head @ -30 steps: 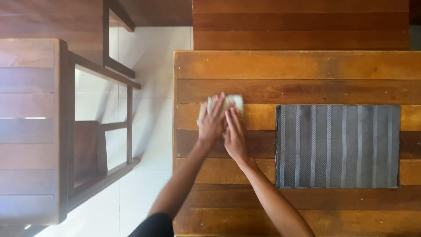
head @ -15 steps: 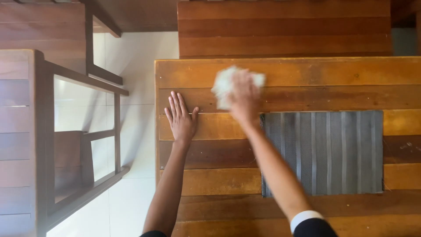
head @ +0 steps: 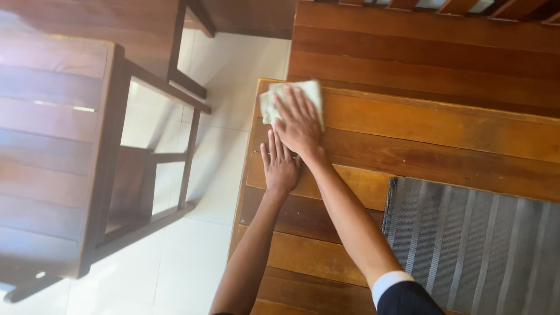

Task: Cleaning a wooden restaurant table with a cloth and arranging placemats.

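Shifted to table's corner — right hand (head: 298, 125) flat on pale cloth (head: 290, 96), fingers spread | left hand (head: 280, 166) flat, fingers together

There is one view only, from a camera worn on the head, looking almost straight down from above. It sits fairly near the table (head: 443, 134), whose slats run across the picture with a slight tilt, its left end near the middle. The arms enter from the bottom edge and reach up the picture, so the far side lies at the top. The floor (head: 192, 256) and a bench (head: 55, 146) fill the left half.
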